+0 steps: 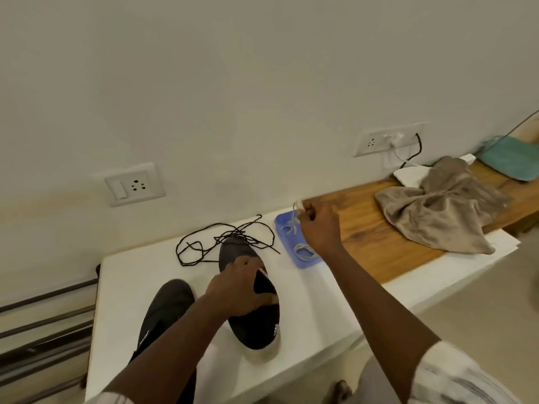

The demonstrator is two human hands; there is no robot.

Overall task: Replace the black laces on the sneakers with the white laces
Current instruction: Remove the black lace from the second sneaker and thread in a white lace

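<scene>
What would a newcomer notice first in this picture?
The two hands at the centre: the left hand grips a black sneaker on the white table, and the right hand pinches a white lace above the blue tray. Behind the sneaker lie loose black laces.

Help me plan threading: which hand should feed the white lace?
Right: the right hand pinches a white lace above the blue plastic tray; the left hand grips one black fabric sneaker.
</scene>
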